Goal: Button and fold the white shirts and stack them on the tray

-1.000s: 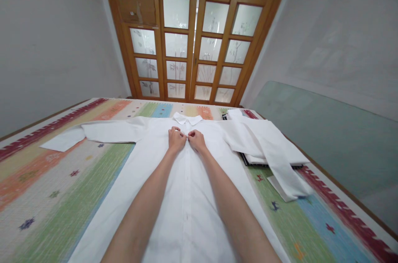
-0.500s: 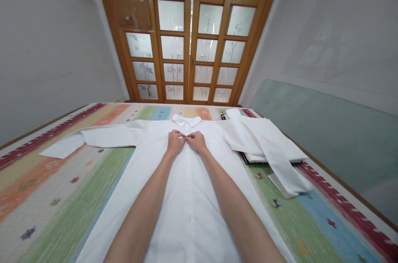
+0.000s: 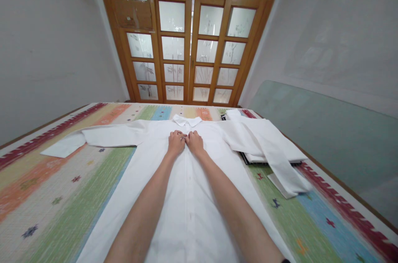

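Observation:
A white long-sleeved shirt lies front up, its collar pointing away from me and its sleeves out to both sides. On the front placket, just below the collar, my left hand pinches the fabric edge with bent fingers. Right beside it, my right hand is closed on the same placket, its fingertips almost meeting those of the left. Whatever button lies between the fingers is hidden. Lower down, the buttoned strip runs toward me between my forearms.
A striped, patterned cover spreads under the shirt. Folded white and dark garments are stacked at the right, with the right sleeve lying over them. Behind stand a pale green panel and wooden glass-paned doors.
My right hand has turned slightly, its fingers now more upright and curled at the placket. The left hand stays nearly in place. The shirt lies as before.

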The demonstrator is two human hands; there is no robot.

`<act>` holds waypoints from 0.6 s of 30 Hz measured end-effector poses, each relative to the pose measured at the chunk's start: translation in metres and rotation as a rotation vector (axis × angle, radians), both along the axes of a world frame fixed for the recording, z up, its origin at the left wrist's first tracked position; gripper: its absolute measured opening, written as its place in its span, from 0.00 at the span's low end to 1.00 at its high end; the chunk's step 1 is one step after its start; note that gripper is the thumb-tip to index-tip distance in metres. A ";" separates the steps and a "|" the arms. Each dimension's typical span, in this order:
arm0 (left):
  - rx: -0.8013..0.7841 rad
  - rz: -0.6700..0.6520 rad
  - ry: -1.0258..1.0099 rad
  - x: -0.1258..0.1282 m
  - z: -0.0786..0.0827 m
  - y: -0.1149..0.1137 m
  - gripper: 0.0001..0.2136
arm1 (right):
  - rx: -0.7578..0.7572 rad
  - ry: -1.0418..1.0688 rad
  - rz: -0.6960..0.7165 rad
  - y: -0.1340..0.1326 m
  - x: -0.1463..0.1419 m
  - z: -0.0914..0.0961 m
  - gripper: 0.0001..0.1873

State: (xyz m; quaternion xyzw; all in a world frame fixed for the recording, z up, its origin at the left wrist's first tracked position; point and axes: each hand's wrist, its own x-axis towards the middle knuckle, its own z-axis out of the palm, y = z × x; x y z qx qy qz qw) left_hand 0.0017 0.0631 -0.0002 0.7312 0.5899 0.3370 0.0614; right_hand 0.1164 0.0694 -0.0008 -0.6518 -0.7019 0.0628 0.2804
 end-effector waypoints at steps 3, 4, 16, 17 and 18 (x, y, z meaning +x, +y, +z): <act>-0.022 0.018 0.010 0.002 0.002 -0.002 0.13 | 0.030 0.091 0.037 0.001 0.008 -0.002 0.09; -0.029 0.026 0.013 0.003 0.003 -0.003 0.12 | 0.032 0.112 0.049 0.001 0.012 -0.002 0.08; -0.031 0.044 0.014 0.004 0.008 -0.008 0.09 | 0.009 0.221 0.176 0.011 0.026 -0.001 0.06; -0.032 0.054 0.027 0.005 0.009 -0.009 0.09 | 0.004 0.224 0.183 0.012 0.027 -0.001 0.06; -0.033 0.063 0.042 0.005 0.010 -0.010 0.09 | -0.002 0.227 0.189 0.013 0.027 0.000 0.06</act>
